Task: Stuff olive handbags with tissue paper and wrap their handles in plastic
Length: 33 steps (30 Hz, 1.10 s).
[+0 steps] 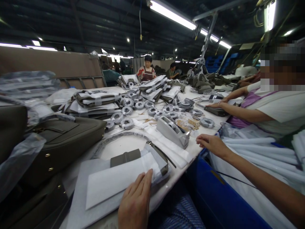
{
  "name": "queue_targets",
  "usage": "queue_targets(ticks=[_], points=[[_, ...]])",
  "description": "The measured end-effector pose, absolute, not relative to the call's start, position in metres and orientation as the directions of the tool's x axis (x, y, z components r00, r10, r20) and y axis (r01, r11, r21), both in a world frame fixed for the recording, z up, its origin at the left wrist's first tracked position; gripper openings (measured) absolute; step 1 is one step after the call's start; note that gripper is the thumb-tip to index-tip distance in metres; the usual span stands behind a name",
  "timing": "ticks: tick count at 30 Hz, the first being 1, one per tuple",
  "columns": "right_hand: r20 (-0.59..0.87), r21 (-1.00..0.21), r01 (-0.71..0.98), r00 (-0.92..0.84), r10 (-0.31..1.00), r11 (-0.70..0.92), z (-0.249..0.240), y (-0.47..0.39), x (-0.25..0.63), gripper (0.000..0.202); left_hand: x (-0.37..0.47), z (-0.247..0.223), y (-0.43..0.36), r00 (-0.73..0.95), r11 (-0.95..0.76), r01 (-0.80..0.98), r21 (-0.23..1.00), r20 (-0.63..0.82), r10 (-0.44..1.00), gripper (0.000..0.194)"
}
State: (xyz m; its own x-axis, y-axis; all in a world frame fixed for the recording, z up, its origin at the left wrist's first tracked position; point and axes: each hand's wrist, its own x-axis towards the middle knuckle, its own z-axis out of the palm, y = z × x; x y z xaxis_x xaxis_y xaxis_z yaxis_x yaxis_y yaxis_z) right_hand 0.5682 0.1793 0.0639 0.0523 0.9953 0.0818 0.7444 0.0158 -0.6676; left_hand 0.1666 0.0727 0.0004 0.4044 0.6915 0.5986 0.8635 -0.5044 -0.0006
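My left hand (135, 200) lies flat, fingers stretched out, on the right end of a white foam sheet (114, 183). The sheet covers part of an olive handbag (126, 158) lying on the table, its handle (119, 136) wrapped in clear plastic and looping out behind. My right hand (211, 144) hovers past the table's edge, just right of a grey tape dispenser (172, 132). Its thumb and fingers are pinched together; whatever is between them is too small to make out.
Wrapped strap coils (127, 110) and stacked bags (95, 103) spread over the table. Large olive bags (69, 133) crowd the left. A blue bin (221, 194) with white foam rolls (257, 152) stands at right. A co-worker's hands (218, 105) work on a bag further up.
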Motion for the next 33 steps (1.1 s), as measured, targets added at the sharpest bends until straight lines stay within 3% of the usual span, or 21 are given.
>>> queue_targets(ticks=[6,13,21,25,29,33], points=[[0.161,-0.514,0.845,-0.078,0.984,0.151,0.081,0.161,0.564,0.019,0.167,0.002,0.072,0.396,-0.507,0.862,0.012,0.609,0.688,0.044],[0.127,-0.345,0.798,-0.482,0.867,0.494,0.116,0.142,0.507,0.022,0.172,0.007,0.07,0.365,-0.507,0.857,0.094,0.585,0.725,0.044],[-0.051,-0.234,0.511,-0.856,0.514,0.827,0.14,0.166,0.41,0.025,0.176,0.009,0.071,0.305,-0.498,0.845,0.197,0.587,0.75,0.036],[-0.116,-0.191,0.373,-0.927,0.357,0.908,0.141,0.191,0.372,0.021,0.178,0.01,0.072,0.295,-0.503,0.839,0.207,0.603,0.741,0.034],[-0.191,-0.214,0.355,-0.929,0.317,0.91,0.137,0.211,0.344,0.014,0.181,0.013,0.072,0.244,-0.493,0.837,0.236,0.645,0.724,0.031],[-0.352,-0.141,0.346,-0.893,0.279,0.928,0.132,0.225,0.323,0.007,0.183,0.015,0.072,0.22,-0.489,0.831,0.266,0.65,0.727,0.035]])
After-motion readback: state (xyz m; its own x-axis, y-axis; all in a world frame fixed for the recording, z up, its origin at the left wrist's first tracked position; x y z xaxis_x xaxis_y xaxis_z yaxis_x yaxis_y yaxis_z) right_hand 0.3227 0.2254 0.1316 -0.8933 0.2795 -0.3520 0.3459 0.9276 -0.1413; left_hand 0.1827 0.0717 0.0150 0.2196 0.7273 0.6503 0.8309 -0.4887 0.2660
